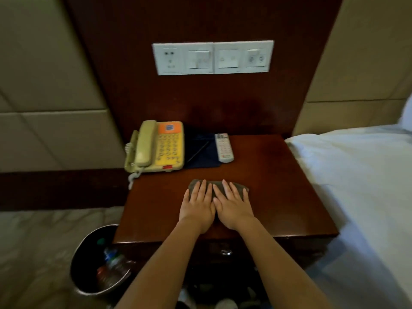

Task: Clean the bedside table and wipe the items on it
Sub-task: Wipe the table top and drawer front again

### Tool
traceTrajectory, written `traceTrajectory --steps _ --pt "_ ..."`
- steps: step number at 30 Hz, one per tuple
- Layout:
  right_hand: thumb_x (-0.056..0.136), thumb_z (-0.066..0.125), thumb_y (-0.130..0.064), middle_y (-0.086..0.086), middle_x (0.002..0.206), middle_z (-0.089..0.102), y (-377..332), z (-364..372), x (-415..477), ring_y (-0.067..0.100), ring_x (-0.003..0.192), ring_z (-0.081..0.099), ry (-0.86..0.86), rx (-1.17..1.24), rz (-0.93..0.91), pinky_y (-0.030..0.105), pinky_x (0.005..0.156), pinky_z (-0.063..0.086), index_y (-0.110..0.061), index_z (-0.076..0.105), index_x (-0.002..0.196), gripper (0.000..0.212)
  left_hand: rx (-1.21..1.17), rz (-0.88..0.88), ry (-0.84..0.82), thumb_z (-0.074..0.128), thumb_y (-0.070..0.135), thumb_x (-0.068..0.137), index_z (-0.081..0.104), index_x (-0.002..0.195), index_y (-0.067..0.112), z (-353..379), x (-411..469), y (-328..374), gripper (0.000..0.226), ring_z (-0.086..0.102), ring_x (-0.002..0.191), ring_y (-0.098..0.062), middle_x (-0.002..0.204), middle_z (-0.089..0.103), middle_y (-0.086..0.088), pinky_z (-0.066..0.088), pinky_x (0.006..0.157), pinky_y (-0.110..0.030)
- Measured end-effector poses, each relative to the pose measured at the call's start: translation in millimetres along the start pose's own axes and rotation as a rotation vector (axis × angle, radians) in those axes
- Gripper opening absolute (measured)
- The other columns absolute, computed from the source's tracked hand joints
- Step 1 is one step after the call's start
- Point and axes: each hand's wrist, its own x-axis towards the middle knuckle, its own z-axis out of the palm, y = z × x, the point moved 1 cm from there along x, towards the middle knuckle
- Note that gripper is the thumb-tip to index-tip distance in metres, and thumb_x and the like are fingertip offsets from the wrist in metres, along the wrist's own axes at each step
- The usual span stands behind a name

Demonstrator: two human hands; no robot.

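Observation:
A dark wooden bedside table [278,186] fills the middle of the view. A grey-brown cloth [217,184] lies on its front half. My left hand [198,205] and my right hand [231,205] press flat on the cloth side by side, fingers stretched out and thumbs touching. At the back left stands a beige telephone [156,148] with an orange and yellow keypad. A dark blue folder [201,152] with a pen on it lies beside the phone. A grey remote control [224,148] rests at the folder's right edge.
A white switch and socket panel [213,58] is on the wooden wall behind. A bed with white sheets [356,175] borders the table's right side. A round waste bin [100,262] holding bottles stands on the floor at the front left. A drawer handle [226,252] shows below the tabletop.

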Motion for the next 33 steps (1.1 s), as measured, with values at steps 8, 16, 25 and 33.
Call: traceTrajectory --steps 8,16,25,33 --pt "0.103 0.005 -0.041 -0.003 0.159 -0.019 -130.0 21.6 54.9 0.016 0.146 -0.016 -0.045 -0.072 -0.123 0.048 0.116 -0.013 -0.033 -0.005 0.152 0.051 -0.067 -0.168 0.059 0.009 0.034 0.103 -0.011 0.151 0.020 11.4 -15.3 -135.6 0.054 -0.017 0.145 -0.014 0.158 -0.019 0.002 -0.003 0.120 -0.041" --pt "0.103 0.007 -0.040 -0.002 0.159 -0.018 -168.3 35.1 36.7 0.017 0.146 -0.016 -0.079 -0.069 -0.172 0.047 0.115 -0.014 -0.033 -0.004 0.152 0.050 -0.056 -0.177 0.064 0.010 0.034 0.103 -0.008 0.152 0.017 18.5 -46.6 -169.8 0.055 -0.017 0.146 -0.017 0.159 -0.016 -0.002 -0.005 0.120 -0.041" --pt "0.103 0.009 -0.043 -0.002 0.159 -0.018 -157.4 51.6 -32.7 0.016 0.146 -0.016 -0.100 -0.091 -0.245 0.046 0.117 -0.013 -0.033 -0.003 0.152 0.051 -0.047 -0.154 0.071 -0.026 0.050 0.062 -0.006 0.152 0.015 39.6 -110.7 -146.9 0.098 -0.014 0.146 -0.018 0.159 -0.014 -0.003 -0.007 0.117 -0.040" --pt "0.099 0.001 -0.050 -0.003 0.160 -0.015 -47.1 38.5 -61.7 0.013 0.147 -0.014 -0.005 -0.084 -0.182 0.041 0.116 -0.012 -0.033 -0.002 0.152 0.056 -0.006 -0.050 0.068 -0.008 0.047 0.093 -0.011 0.151 0.019 26.4 -91.0 -38.3 0.064 -0.017 0.146 -0.019 0.159 -0.018 -0.002 -0.010 0.116 -0.041"
